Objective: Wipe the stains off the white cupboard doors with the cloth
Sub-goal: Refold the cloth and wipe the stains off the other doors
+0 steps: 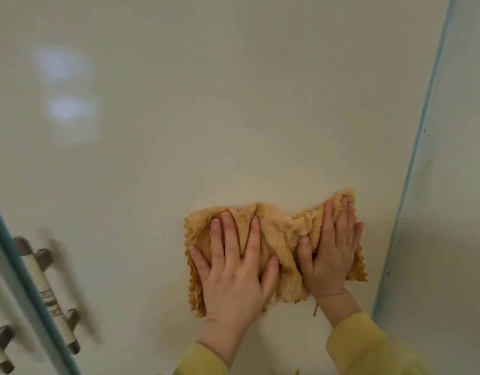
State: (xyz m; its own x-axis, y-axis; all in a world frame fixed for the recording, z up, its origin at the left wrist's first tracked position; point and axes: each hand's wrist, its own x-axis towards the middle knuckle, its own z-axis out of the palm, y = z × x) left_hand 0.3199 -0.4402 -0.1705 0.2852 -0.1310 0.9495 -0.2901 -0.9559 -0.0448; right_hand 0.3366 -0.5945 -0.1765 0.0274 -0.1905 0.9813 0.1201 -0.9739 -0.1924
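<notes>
Head view: a person in yellow sleeves (pixel 368 347) presses a tan, nubby cloth (pixel 279 239) flat against a white cupboard door (pixel 206 104), low on the panel and close to its right edge. The left hand (pixel 233 269) lies palm-down on the cloth's left half with its fingers (pixel 228 234) straight and spread. The right hand (pixel 333 261) covers the right half with its fingers (pixel 341 226) straight and held close together, the thumb set apart. Neither hand grips the fabric, which bunches into folds between them. The wiping looks well under way but not finished: the wide stretch of door above and left of the cloth shows no clear stain, only two pale patches of reflected light (pixel 68 104) near the left edge, though whether that area has been wiped cannot be told. A faint yellowish smudge (pixel 426 169) seems to sit on the neighbouring panel (pixel 449 239) beyond the blue-trimmed right edge, which suggests more doors are left. At the door's lower left edge, a white bar handle (pixel 48 290) on metal brackets carries a band of dark markings, too blurred to read. A second handle (pixel 0 347) shows in the bottom left corner. No brand or label is legible anywhere.
</notes>
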